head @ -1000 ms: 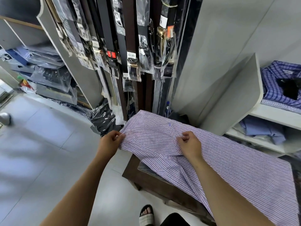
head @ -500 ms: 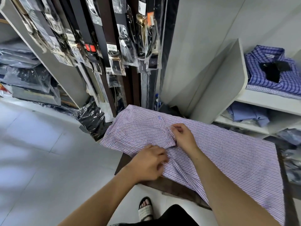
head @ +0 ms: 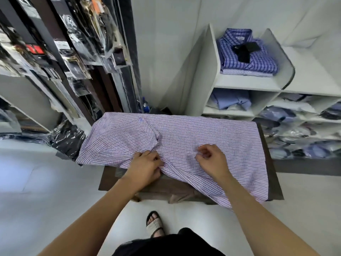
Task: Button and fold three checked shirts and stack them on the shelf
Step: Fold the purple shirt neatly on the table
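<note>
A pink and purple checked shirt [head: 184,137] lies spread on a dark brown table [head: 110,179], with its collar end toward the left and its lower part hanging over the near right edge. The left hand [head: 145,168] is on the near edge of the shirt, close to the middle, and its curled fingers pinch the cloth at the front opening. The right hand [head: 212,157] is a little to the right, also on the shirt, with its fingers curled in to nip a small bit of fabric; what exactly sits between the fingertips is too small to tell. The two hands are near each other but apart. Behind the table to the right stands a white shelf [head: 245,84]. In its top compartment lies a folded blue checked shirt [head: 258,60] with a dark object on it. Below it, another compartment holds a folded light blue shirt [head: 230,98]. On the left, belts [head: 73,52] in clear plastic hang in a row.
</note>
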